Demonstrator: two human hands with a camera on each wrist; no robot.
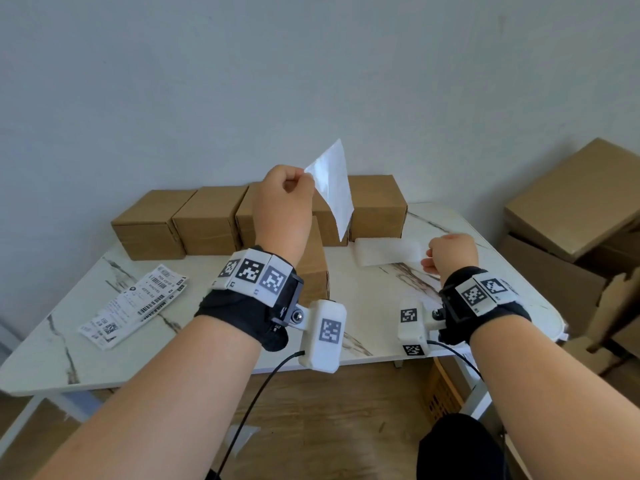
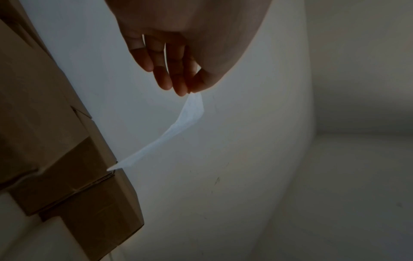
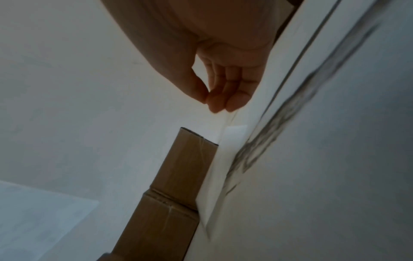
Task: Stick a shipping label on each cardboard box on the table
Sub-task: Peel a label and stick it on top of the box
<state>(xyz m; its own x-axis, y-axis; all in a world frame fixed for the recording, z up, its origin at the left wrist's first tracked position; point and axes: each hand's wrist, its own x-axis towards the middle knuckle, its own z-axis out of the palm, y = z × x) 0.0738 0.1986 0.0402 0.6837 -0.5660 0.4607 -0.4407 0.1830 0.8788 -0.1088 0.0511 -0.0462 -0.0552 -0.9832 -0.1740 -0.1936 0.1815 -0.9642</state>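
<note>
My left hand (image 1: 298, 188) is raised above the table and pinches the corner of a glossy white sheet (image 1: 332, 188), which hangs curled in front of the boxes. The left wrist view shows thumb and fingertips (image 2: 182, 88) closed on that sheet (image 2: 178, 127). My right hand (image 1: 429, 261) is low over the table and pinches the near edge of a second white sheet (image 1: 384, 254) lying flat there; the right wrist view shows the thumb and fingers (image 3: 209, 103) meeting on its thin edge. Several plain cardboard boxes (image 1: 207, 216) stand in a row at the back, and one box (image 1: 313, 268) stands nearer, partly behind my left wrist.
A pile of printed shipping labels (image 1: 131, 306) lies on the left of the marble-patterned table (image 1: 207, 348). Large cardboard boxes (image 1: 571, 202) are stacked off the table at the right. A grey wall rises directly behind the row.
</note>
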